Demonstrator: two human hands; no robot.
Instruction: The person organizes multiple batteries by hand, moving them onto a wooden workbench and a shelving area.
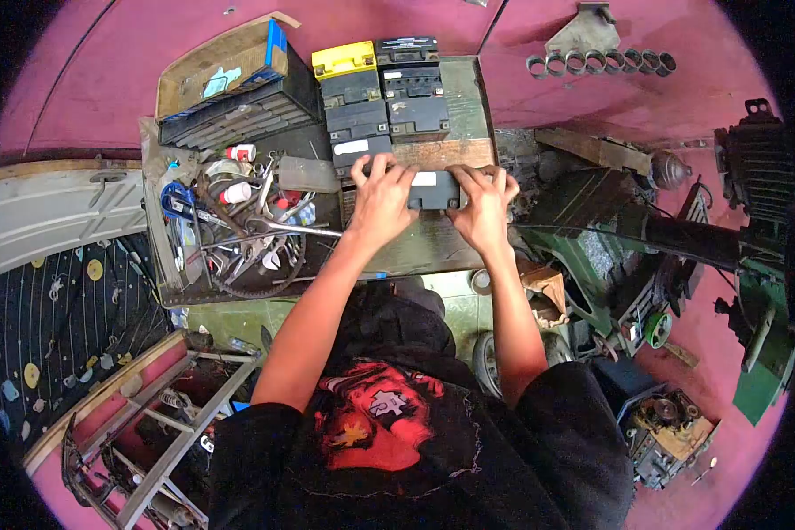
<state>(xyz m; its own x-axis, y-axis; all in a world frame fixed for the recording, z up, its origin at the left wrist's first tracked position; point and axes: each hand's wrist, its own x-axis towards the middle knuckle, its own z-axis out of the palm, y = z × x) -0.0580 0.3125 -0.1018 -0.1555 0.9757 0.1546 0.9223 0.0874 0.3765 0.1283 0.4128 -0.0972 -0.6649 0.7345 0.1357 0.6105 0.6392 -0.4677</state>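
A small black battery [435,198] with a white label on its top is held between my two hands, over the near part of the workbench [406,256]. My left hand [382,199] grips its left end with curled fingers. At the opposite end, the fingers of my right hand [484,201] close round the battery's side. Just beyond my left hand stands another dark battery [362,147] with a white label. It belongs to two rows of batteries reaching back to a yellow-topped battery [344,60] and a black battery [407,49].
Left on the bench lie several wrenches [272,259] and other tools in a heap, with red-and-white containers [236,193]. Behind them stands an open cardboard box [212,75] on a dark crate. Green machinery [574,256] rises close on the right. A metal frame [163,442] sits lower left.
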